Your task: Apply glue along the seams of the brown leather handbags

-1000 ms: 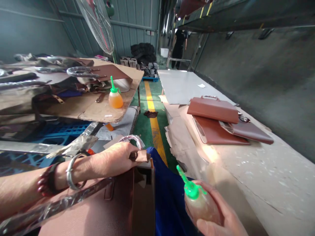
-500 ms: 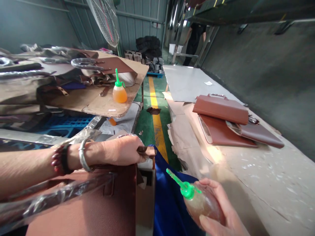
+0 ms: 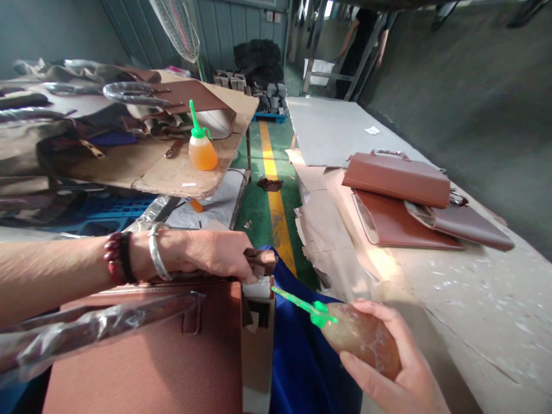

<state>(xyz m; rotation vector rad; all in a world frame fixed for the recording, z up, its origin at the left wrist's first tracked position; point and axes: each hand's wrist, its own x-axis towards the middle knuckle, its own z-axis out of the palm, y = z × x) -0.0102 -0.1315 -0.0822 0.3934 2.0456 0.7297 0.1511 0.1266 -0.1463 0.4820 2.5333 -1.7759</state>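
My right hand (image 3: 405, 368) is wrapped round a squeeze bottle (image 3: 360, 336) with a green spout, tilted so the tip points left. The spout's tip is at or very close to the side edge of a brown leather bag (image 3: 150, 351) standing in front of me; contact I cannot tell. My left hand (image 3: 219, 253) is closed on a brown leather flap (image 3: 265, 261) at the bag's top right corner, lifting it above the pale side panel (image 3: 257, 356). A plastic-wrapped handle (image 3: 99, 333) lies across the bag's front.
On the left table (image 3: 164, 184) stands another squeeze bottle (image 3: 202, 152) with orange liquid, beside piled bag parts. Several brown bags (image 3: 399, 178) lie on the right table (image 3: 474, 299). Blue cloth (image 3: 297, 351) hangs between. A person (image 3: 360, 46) stands far back.
My right hand has brought the bottle leftward and tipped it flatter, its spout now reaching the bag's edge. My left hand still grips the flap. The view has shifted slightly.
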